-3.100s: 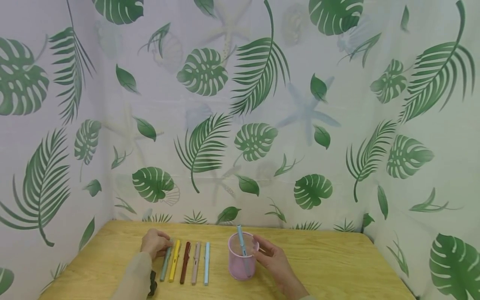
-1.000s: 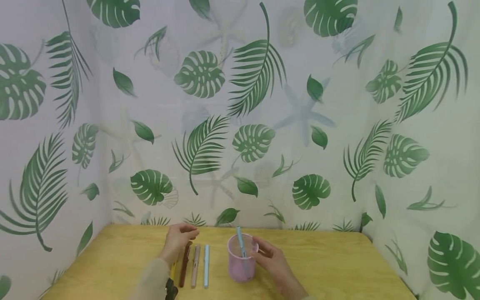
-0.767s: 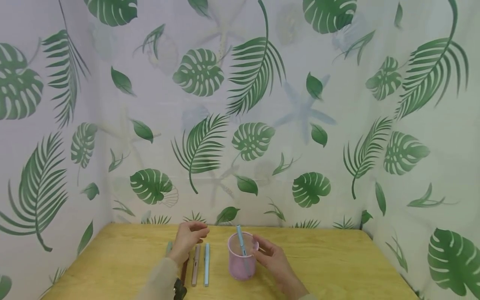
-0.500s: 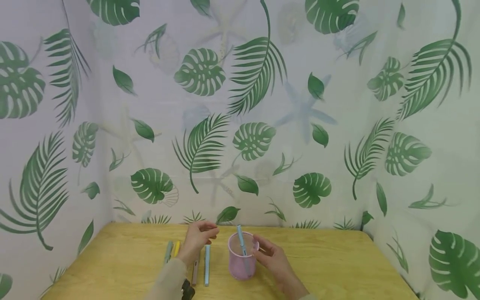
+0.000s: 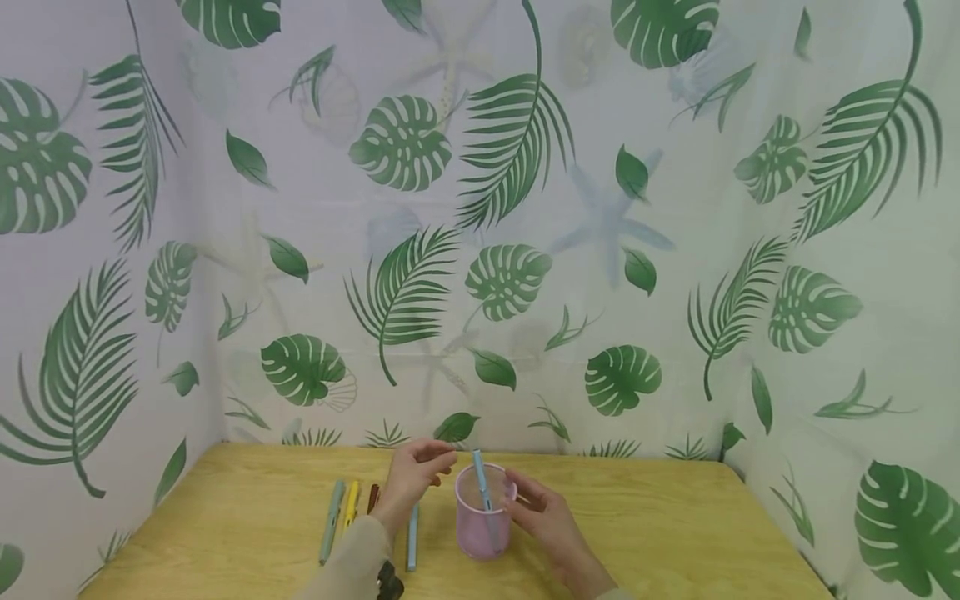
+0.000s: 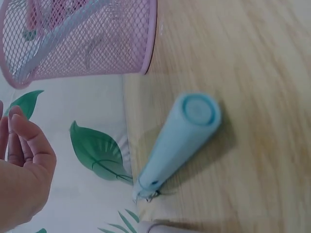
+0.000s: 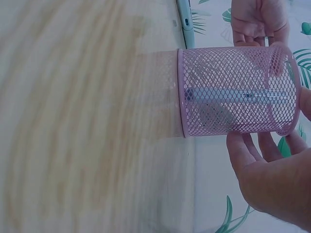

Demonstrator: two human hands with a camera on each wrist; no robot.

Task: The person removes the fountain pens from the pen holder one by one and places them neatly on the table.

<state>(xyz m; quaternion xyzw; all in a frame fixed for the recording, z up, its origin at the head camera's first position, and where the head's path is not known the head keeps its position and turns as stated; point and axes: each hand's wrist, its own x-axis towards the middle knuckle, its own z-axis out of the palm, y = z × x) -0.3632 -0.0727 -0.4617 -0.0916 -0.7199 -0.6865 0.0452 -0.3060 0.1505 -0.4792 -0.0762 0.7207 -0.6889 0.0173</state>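
My right hand (image 5: 551, 521) holds a pink mesh pen holder (image 5: 480, 533) at its right side, thumb near the rim; the right wrist view shows the fingers against the mesh (image 7: 218, 119). A light blue pen (image 5: 482, 479) leans upright inside it. My left hand (image 5: 416, 479) is raised just left of the rim, fingers loosely bent, nothing visible in them. Beneath and beside the left forearm lie a grey-green pen (image 5: 332, 522), a yellow pen (image 5: 351, 504), a dark red pen (image 5: 373, 497) mostly covered, and another light blue pen (image 5: 412, 537).
The wooden table (image 5: 660, 533) meets a leaf-printed curtain (image 5: 525, 375) at its back edge, with more of it on both sides. In the left wrist view, the end of a greyish pen (image 6: 167, 228) shows beyond the light blue one.
My left hand has gone from the grey-green pen rightward across the row of pens to the holder's left side. The right hand and pen holder have stayed in place.
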